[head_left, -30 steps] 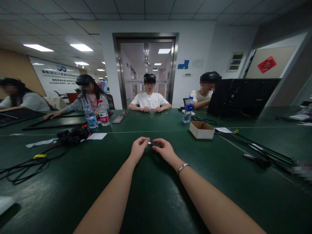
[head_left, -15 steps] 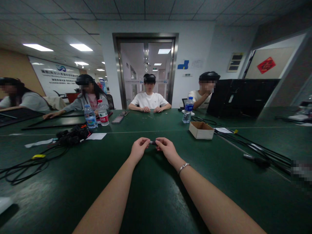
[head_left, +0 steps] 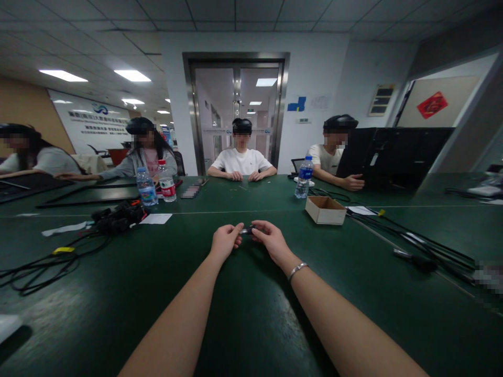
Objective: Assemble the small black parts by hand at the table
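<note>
A small dark, partly shiny cylindrical object (head_left: pixel 247 230) spans the gap between my two hands, just above the green table (head_left: pixel 243 293). My left hand (head_left: pixel 227 241) pinches its left end between thumb and fingers. On its other end, the thumb and fingers of my right hand (head_left: pixel 269 238) are closed. The object's exact kind is too small to make out, and my fingertips cover both its ends. A silver bracelet (head_left: pixel 297 270) circles my right wrist.
Right of my hands stands an open cardboard box (head_left: pixel 326 213), with a water bottle (head_left: pixel 304 178) behind it. Black cables (head_left: pixel 424 246) run along the right. Two bottles (head_left: pixel 146 188), black gear (head_left: pixel 118 217) and coiled cable (head_left: pixel 43 272) lie left. Several people sit around the table.
The small object has tilted slightly, and my left fingers have shifted on it. At the right, a co-worker's hand has dropped from the face to the table beside the monitor.
</note>
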Tool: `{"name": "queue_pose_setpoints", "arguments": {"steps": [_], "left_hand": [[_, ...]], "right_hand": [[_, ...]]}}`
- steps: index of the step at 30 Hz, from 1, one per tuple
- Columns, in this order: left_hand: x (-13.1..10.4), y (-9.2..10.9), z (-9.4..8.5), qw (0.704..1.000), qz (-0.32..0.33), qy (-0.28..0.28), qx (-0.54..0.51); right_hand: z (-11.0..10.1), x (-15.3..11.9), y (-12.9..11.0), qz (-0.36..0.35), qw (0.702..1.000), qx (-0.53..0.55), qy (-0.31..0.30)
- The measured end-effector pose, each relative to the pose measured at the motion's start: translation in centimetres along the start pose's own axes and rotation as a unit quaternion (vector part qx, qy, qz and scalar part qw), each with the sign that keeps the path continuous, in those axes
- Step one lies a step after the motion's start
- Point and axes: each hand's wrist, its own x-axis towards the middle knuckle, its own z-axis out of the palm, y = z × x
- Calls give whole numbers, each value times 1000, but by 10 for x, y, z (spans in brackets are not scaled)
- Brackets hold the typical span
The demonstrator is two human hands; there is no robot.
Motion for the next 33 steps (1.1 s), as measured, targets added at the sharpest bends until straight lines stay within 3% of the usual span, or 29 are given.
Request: {"name": "queue_pose_setpoints", "arguments": {"steps": [10,17,23,33], "left_hand": [[-3,2,0,1000,0,11,-8],[4,-4,0,995,-2,4,-97],[7,-6,-3,990,-5,-20,-143],[7,-10,-8,990,29,-58,-124]], "right_hand": [[0,0,-1,2,1000,-15,-1],[1,0,0,0,1000,-16,7],[3,2,1,12,1000,3,6],[2,2,0,19,1000,2,2]]}}
